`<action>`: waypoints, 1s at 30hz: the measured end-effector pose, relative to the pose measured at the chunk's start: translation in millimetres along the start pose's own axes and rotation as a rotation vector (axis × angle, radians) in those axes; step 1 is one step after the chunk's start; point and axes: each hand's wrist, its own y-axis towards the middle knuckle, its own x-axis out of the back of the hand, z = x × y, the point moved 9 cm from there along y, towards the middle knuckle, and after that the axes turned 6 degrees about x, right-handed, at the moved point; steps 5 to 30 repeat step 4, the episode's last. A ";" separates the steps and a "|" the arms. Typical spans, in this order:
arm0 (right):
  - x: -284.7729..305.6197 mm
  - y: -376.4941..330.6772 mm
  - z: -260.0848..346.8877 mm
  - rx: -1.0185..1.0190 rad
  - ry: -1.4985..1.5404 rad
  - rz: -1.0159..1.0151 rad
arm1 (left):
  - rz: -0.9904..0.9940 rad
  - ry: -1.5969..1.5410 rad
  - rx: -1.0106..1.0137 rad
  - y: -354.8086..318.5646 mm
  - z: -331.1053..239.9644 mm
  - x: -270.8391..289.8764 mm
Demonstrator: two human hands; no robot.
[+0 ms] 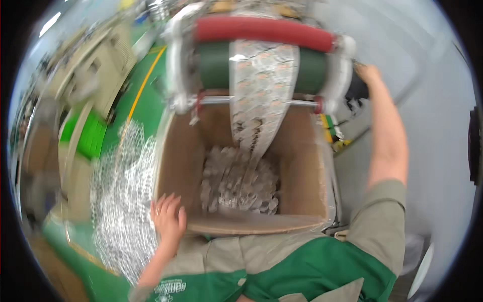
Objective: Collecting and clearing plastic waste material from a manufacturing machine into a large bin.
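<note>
My left hand (169, 215) rests on the near left edge of an open cardboard box (302, 166), its fingers stretched out and holding nothing. Out to the far right reaches my right hand (370, 74), beside a black part (356, 86) at the right end of a roller machine. Blur and the small size hide what its fingers do. A printed strip (264, 75) runs over the machine's dark green roller (314, 70), below a red roller (264, 31), and hangs down into the box. Small clear round pieces (241, 186) lie in a heap at the box's bottom.
A large pile of silvery punched strip or netting (123, 201) lies on the green floor left of the box. Further left are a bright green bin (84, 133) and beige machines (108, 65). A grey wall (432, 151) stands at the right.
</note>
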 end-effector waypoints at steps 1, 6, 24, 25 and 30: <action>5.5 -6.0 21.7 -0.005 0.084 -0.012 | -0.008 0.032 0.032 -4.2 5.9 3.7; 2.2 24.6 77.3 0.193 0.170 -0.016 | -0.013 -0.045 0.036 3.7 15.2 4.6; 2.2 24.6 77.3 0.193 0.170 -0.016 | -0.013 -0.045 0.036 3.7 15.2 4.6; 2.2 24.6 77.3 0.193 0.170 -0.016 | -0.013 -0.045 0.036 3.7 15.2 4.6; 2.2 24.6 77.3 0.193 0.170 -0.016 | -0.013 -0.045 0.036 3.7 15.2 4.6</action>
